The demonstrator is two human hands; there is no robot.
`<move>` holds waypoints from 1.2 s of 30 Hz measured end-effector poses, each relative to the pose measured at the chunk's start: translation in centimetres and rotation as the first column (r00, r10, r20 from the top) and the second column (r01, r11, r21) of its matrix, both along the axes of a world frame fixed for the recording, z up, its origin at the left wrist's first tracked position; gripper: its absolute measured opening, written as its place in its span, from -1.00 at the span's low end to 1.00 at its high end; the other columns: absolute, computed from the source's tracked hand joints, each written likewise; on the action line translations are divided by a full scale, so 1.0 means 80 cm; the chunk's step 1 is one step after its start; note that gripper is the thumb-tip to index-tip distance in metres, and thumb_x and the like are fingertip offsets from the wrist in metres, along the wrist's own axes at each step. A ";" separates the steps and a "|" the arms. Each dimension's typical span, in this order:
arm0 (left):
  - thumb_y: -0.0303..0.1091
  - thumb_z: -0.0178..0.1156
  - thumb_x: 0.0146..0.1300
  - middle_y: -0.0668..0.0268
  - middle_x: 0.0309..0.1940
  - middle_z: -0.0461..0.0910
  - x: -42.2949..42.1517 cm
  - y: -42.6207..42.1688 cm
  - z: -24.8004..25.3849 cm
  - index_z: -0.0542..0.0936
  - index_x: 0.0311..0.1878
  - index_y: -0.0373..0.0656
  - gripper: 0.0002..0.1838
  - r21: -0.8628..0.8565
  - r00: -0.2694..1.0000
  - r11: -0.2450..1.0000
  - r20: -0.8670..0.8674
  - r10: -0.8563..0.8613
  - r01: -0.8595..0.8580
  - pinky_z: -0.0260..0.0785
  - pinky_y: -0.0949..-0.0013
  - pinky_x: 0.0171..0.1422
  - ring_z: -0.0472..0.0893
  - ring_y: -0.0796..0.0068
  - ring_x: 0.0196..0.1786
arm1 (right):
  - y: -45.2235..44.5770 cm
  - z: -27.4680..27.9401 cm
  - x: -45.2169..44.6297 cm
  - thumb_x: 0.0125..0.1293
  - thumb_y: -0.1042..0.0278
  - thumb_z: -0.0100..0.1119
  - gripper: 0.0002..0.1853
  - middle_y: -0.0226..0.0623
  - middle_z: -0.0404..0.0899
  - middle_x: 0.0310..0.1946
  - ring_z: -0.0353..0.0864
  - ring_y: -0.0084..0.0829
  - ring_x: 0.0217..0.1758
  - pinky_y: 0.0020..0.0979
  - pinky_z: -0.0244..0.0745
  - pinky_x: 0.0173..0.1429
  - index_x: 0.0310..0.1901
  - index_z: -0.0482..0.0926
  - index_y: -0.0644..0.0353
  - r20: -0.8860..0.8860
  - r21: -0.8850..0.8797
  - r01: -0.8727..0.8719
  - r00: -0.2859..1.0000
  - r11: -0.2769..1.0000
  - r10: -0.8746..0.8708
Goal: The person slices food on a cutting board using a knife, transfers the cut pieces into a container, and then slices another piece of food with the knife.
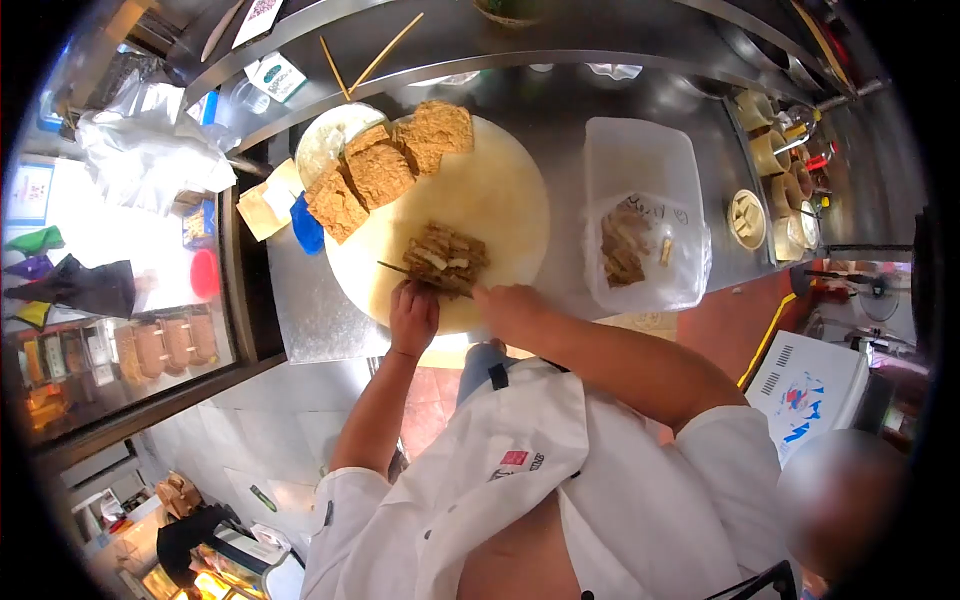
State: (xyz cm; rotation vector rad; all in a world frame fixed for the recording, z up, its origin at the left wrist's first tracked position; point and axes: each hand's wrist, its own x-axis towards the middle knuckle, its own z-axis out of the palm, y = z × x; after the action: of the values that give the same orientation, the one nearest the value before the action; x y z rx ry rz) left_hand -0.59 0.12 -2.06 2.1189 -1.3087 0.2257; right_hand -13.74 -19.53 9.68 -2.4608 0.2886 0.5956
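On a round cutting board [510, 190] lies a pile of brown fried strips [445, 250] with pale insides. A knife [395, 267] crosses the near side of the pile, its blade partly hidden among the strips. My right hand [508, 310] is closed at the knife's right end; the handle is covered by my fingers. My left hand [413, 315] has its fingers curled against the near left edge of the strips, close to the blade. Several large fried slabs [380, 173] with a rough brown crust rest at the board's far left.
Right of the board stands a clear plastic bin [640, 150] with cut strips inside. A small bowl of pale pieces [746, 220] and several condiment containers [775, 155] are farther right. A white round dish [325, 140] and a blue object [307, 225] sit left. A metal shelf [560, 60] runs overhead.
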 end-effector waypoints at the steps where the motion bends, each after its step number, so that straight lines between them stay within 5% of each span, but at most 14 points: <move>1: -0.56 0.32 0.19 0.00 0.02 0.61 0.002 0.001 0.002 0.63 -0.10 -0.28 -0.79 0.000 1.000 1.000 -0.004 0.002 -0.002 0.47 -0.04 0.28 0.56 -0.17 0.14 | -0.001 0.002 0.001 0.42 0.41 0.05 -0.80 0.04 0.77 -0.22 0.81 0.08 -0.12 0.04 0.70 -0.08 0.00 0.53 0.24 -0.010 -0.013 -0.015 1.000 1.000 0.015; 12: -0.52 0.37 0.14 0.09 -0.05 0.66 0.004 -0.001 0.001 0.68 -0.15 -0.20 -0.81 -0.024 1.000 1.000 0.014 -0.015 0.015 0.48 0.00 0.27 0.59 -0.09 0.14 | 0.019 -0.002 0.011 0.38 0.40 0.06 -0.79 0.09 0.75 -0.23 0.79 0.11 -0.13 0.06 0.68 -0.06 -0.01 0.52 0.25 0.074 0.014 0.058 0.996 0.998 -0.059; 14: -0.52 0.37 0.13 0.10 -0.05 0.66 0.005 -0.003 0.008 0.68 -0.16 -0.20 -0.81 -0.016 0.999 1.000 0.023 -0.026 0.026 0.48 0.00 0.27 0.59 -0.09 0.14 | 0.022 -0.023 0.019 0.38 0.47 0.08 -0.66 0.02 0.74 -0.16 0.78 0.07 -0.10 0.04 0.68 -0.05 0.17 0.49 0.26 0.004 0.052 0.001 1.000 0.999 -0.001; 23: -0.50 0.36 0.11 0.12 -0.04 0.67 0.006 0.003 -0.021 0.66 -0.25 -0.16 -0.87 -0.006 0.999 1.000 0.030 -0.019 0.020 0.49 0.01 0.26 0.61 -0.08 0.11 | 0.012 -0.049 0.048 0.38 0.36 0.09 -0.77 0.04 0.74 -0.32 0.80 0.07 -0.20 0.03 0.69 -0.11 0.00 0.55 0.22 0.166 0.006 0.077 0.983 0.997 -0.077; 36: -0.51 0.39 0.07 0.19 -0.06 0.67 0.003 0.005 -0.015 0.69 -0.25 -0.12 -0.84 -0.010 0.999 1.000 0.055 -0.001 0.001 0.52 0.04 0.26 0.60 -0.05 0.15 | 0.009 0.043 -0.009 0.34 0.45 0.10 -0.80 0.06 0.73 -0.29 0.78 0.15 -0.20 0.01 0.70 -0.13 -0.04 0.51 0.25 0.017 -0.068 0.009 1.000 0.998 -0.008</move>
State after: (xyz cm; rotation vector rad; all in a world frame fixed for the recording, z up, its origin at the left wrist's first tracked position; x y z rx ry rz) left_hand -0.36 0.56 -3.23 2.1174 -1.3373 0.2907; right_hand -14.50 -18.82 13.13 -2.5270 0.3174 0.5696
